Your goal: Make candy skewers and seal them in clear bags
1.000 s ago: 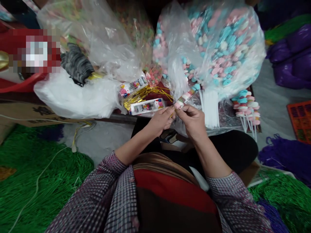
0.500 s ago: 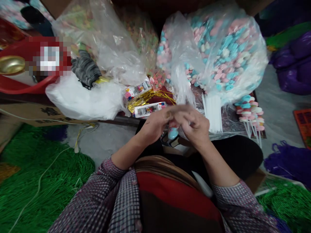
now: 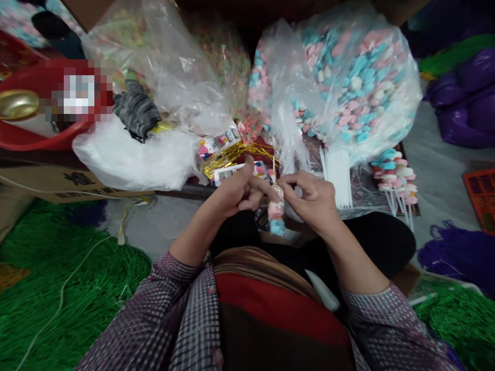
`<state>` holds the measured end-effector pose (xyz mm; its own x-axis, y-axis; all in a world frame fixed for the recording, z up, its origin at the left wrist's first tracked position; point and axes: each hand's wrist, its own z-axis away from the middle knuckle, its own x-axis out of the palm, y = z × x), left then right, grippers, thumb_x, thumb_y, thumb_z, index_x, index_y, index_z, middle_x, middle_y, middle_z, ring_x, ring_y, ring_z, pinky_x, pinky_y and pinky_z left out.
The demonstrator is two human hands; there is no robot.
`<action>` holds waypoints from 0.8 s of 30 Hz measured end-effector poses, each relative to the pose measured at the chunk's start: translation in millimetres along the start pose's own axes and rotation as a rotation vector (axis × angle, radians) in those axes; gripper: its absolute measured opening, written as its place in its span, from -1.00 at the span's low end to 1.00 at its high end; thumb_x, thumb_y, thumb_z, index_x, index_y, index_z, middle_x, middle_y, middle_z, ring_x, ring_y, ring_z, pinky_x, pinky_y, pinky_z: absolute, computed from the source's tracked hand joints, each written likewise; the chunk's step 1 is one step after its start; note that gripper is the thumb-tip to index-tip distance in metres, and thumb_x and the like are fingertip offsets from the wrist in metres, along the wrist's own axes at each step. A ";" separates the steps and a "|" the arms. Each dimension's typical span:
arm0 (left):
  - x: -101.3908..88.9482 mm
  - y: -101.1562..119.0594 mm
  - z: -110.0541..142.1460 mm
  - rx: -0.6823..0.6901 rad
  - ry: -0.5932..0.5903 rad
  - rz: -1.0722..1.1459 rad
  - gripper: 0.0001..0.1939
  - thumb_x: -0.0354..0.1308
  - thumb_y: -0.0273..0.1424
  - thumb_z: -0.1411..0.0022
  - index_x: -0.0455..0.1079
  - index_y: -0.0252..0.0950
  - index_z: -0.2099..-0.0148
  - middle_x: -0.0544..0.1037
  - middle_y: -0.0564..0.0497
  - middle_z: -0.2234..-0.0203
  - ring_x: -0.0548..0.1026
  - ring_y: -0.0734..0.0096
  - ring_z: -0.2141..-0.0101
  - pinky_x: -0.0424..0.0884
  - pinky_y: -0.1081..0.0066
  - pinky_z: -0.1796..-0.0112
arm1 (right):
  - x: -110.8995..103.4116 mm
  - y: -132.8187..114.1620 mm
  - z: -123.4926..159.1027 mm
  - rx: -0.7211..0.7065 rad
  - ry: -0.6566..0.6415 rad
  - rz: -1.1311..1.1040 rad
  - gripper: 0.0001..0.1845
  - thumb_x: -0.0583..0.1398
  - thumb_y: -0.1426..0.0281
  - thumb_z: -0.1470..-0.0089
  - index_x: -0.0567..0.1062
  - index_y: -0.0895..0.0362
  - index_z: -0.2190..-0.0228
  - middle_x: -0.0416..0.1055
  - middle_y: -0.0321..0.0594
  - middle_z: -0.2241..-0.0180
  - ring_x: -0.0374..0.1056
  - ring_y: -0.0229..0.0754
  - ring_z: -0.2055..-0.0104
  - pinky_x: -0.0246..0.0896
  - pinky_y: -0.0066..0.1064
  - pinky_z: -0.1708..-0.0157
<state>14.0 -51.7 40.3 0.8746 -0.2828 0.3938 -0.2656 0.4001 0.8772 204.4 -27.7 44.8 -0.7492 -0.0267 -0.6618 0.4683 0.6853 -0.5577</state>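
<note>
A wrapped marshmallow skewer (image 3: 276, 210), with pink and pale blue pieces, hangs between my hands with its blue end down. Its thin white stick points up above my fingers. My right hand (image 3: 312, 200) pinches the neck of the wrapping with thumb and forefinger. My left hand (image 3: 240, 191) has its fingers against the upper part of the skewer from the other side, thumb raised and the rest curled. Whether a tie is between the fingertips is too small to tell. Gold twist ties (image 3: 228, 158) lie beyond my left hand, beside a printed white packet (image 3: 222, 176).
White sticks (image 3: 340, 178) lie right of my hands, with finished-looking marshmallow skewers (image 3: 398, 175) farther right. Behind stand big clear bags of marshmallows (image 3: 359, 82) and colourful sweets (image 3: 135, 41). Left are white plastic bags (image 3: 135, 154), a grey glove (image 3: 137, 111) and a red basin (image 3: 83, 131).
My hands have drawn slightly apart from their overlap above the skewer. My left thumb has lifted, and the skewer hangs slightly lower with more of it and its stick showing.
</note>
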 end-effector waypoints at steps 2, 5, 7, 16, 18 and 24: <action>0.1 -4.2 -0.8 -0.063 -0.048 -0.060 -0.13 -0.30 0.31 -0.33 0.46 -0.28 0.50 0.07 0.15 0.90 0.02 0.59 0.79 0.19 0.47 0.63 | -1.3 -0.1 -2.5 0.069 0.030 0.011 -0.80 0.18 0.44 -0.21 0.57 0.05 0.42 0.57 -0.30 0.45 0.47 -0.22 0.40 0.33 -0.38 0.32; 2.5 -14.3 -10.4 -0.061 0.036 0.019 -0.15 -0.28 0.35 -0.29 0.43 -0.26 0.49 0.03 0.19 0.89 -0.03 0.60 0.80 0.21 0.46 0.64 | -1.0 -2.9 -1.0 0.085 -0.017 0.030 -0.78 0.17 0.40 -0.22 0.58 0.03 0.43 0.57 -0.28 0.45 0.46 -0.20 0.38 0.33 -0.33 0.27; 4.7 -16.6 -14.3 -0.030 0.094 0.056 -0.23 -0.18 0.30 -0.32 0.50 -0.26 0.37 0.01 0.24 0.87 -0.06 0.60 0.79 0.21 0.46 0.63 | 0.5 -2.7 3.2 0.080 -0.071 0.027 -0.78 0.17 0.41 -0.20 0.58 0.03 0.45 0.55 -0.27 0.47 0.44 -0.19 0.39 0.33 -0.32 0.28; 8.0 -25.7 -6.5 0.384 0.002 -0.683 -0.73 0.17 -0.31 -0.24 0.65 -0.14 0.09 0.64 0.03 0.43 0.52 0.41 0.40 0.43 0.40 0.28 | -6.3 16.2 6.9 0.492 0.023 -0.442 -0.83 0.30 0.26 -0.10 0.56 0.09 0.44 0.55 -0.28 0.44 0.43 -0.22 0.38 0.36 -0.35 0.32; 12.1 -37.0 -11.3 0.470 0.031 -1.017 -0.66 0.06 -0.39 -0.30 0.66 -0.12 0.06 0.68 -0.04 0.34 0.58 0.32 0.30 0.45 0.31 0.18 | -7.2 15.7 8.9 0.515 0.008 -0.584 -0.75 0.35 0.17 -0.08 0.55 0.09 0.44 0.59 -0.23 0.32 0.48 -0.18 0.26 0.41 -0.30 0.22; 23.6 -50.5 -18.5 0.551 -0.086 -1.261 -0.61 -0.01 -0.44 -0.38 0.60 -0.11 -0.06 0.69 -0.03 0.29 0.58 0.37 0.30 0.43 0.36 0.20 | -28.3 11.9 22.2 0.603 0.032 -0.822 -0.62 0.33 0.00 -0.09 0.41 0.01 0.40 0.51 -0.24 0.43 0.47 -0.13 0.38 0.36 -0.25 0.42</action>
<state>55.5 -62.4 0.2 0.6187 -0.2535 -0.7436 0.5381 -0.5529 0.6362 241.6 -35.0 45.8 -0.9534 -0.2979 0.0482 -0.0451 -0.0173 -0.9988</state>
